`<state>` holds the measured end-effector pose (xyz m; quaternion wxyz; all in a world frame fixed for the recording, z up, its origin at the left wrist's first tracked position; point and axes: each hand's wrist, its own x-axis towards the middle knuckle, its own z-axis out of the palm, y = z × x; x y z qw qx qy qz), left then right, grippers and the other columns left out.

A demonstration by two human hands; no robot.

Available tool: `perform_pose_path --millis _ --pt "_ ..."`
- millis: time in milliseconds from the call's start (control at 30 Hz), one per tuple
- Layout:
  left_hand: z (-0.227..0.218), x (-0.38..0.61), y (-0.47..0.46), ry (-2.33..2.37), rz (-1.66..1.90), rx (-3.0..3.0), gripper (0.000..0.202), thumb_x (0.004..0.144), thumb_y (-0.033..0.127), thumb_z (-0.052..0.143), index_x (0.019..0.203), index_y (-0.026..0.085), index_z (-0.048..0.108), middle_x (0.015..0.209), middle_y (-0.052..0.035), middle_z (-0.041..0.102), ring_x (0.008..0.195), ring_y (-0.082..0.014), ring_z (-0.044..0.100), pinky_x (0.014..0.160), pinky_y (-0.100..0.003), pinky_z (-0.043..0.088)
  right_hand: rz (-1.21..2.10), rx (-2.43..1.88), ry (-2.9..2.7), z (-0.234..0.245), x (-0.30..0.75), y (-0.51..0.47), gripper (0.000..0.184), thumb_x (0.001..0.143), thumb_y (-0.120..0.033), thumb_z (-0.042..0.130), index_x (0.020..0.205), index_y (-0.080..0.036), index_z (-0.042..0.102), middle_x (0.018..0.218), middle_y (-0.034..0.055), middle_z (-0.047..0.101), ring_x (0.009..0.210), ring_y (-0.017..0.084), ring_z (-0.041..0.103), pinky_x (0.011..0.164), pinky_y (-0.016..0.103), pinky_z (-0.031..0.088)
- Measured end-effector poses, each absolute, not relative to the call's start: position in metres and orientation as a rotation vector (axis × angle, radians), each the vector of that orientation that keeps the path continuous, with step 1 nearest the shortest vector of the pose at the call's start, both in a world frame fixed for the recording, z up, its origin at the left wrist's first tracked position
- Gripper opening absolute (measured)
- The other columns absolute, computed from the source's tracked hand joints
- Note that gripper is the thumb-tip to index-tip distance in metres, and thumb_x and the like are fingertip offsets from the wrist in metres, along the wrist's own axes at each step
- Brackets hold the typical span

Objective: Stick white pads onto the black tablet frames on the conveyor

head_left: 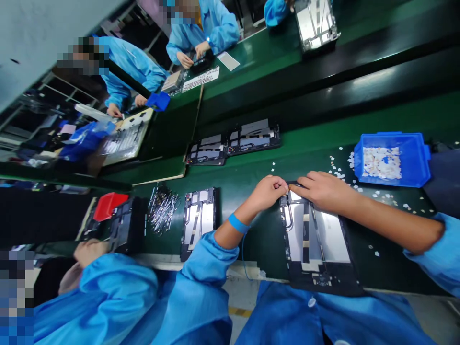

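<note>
at a shared green bench [247, 173], left fingers [279, 182] pinch, right fingers [302, 190] extend over electronics [337, 235].

The tablet [319, 239] lies flat at lower right of centre, opened, its insides facing up and its long sides slanting slightly from upper left to lower right. Two silver panels [335, 235] fill its middle, split by a black strip [306, 230] with tan patches and a thin dark cable [318, 235]. The lower end is black; the top edge is partly hidden.
</note>
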<state>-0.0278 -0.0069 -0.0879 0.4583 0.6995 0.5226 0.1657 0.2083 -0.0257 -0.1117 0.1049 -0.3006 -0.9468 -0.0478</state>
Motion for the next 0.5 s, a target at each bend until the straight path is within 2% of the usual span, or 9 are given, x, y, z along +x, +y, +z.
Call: perform_pose_path --millis 267,400,500 --pt "-0.103 -0.024 -0.013 1.297 0.569 1.288 0.01 0.081 0.025 0.068 0.08 0.015 0.071 0.075 -0.0018 0.067 0.069 -0.0121 0.056 0.066 -0.025 0.041 -0.098 -0.857 -2.745 -0.115 0.208 -0.025 0.037 0.095 -0.008 0.056 0.129 -0.015 0.069 0.099 0.0116 0.068 0.086 0.024 0.047 0.071 0.036 0.028" --pt "-0.106 -0.024 -0.016 1.347 0.569 1.364 0.009 0.083 0.023 0.066 0.081 0.016 0.072 0.074 -0.0013 0.067 0.068 -0.0124 0.055 0.066 -0.026 0.04 -0.119 -0.853 -2.743 -0.116 0.208 -0.024 0.039 0.095 -0.009 0.055 0.131 -0.015 0.068 0.101 0.0111 0.068 0.087 0.024 0.047 0.071 0.037 0.028" --pt "-0.105 -0.024 -0.017 1.399 0.549 1.563 0.01 0.085 0.018 0.064 0.081 0.018 0.072 0.08 -0.0022 0.069 0.076 -0.015 0.057 0.071 -0.027 0.044 -0.133 -0.851 -2.752 -0.116 0.208 -0.024 0.039 0.095 -0.008 0.054 0.13 -0.016 0.068 0.101 0.011 0.069 0.087 0.024 0.048 0.071 0.037 0.028"
